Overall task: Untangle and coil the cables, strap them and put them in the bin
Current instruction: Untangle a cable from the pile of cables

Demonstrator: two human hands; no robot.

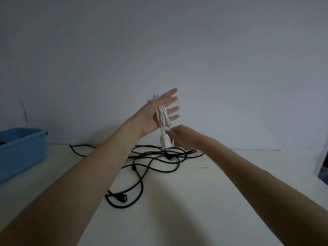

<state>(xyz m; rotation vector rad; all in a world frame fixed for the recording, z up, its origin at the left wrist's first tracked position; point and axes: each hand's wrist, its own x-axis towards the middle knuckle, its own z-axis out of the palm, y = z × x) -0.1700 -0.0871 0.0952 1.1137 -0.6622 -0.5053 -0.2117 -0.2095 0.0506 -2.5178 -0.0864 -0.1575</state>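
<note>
My left hand [156, 114] is raised above the table with its fingers straight and spread, palm turned right. A white cable [162, 113] is wound in several loops around that palm. Its white plug end [164, 140] hangs just below the hand. My right hand [182, 137] pinches the white cable right beside that plug. Below both hands a tangle of black cable [154, 157] sprawls over the table, and its connector [122, 198] lies nearer to me. A blue bin [21, 151] stands at the left edge.
The pale table [204, 201] runs back to a plain grey wall [177, 50]. A small dark mark [204, 167] lies on the table to the right of the black tangle. A dark object shows at the far right edge.
</note>
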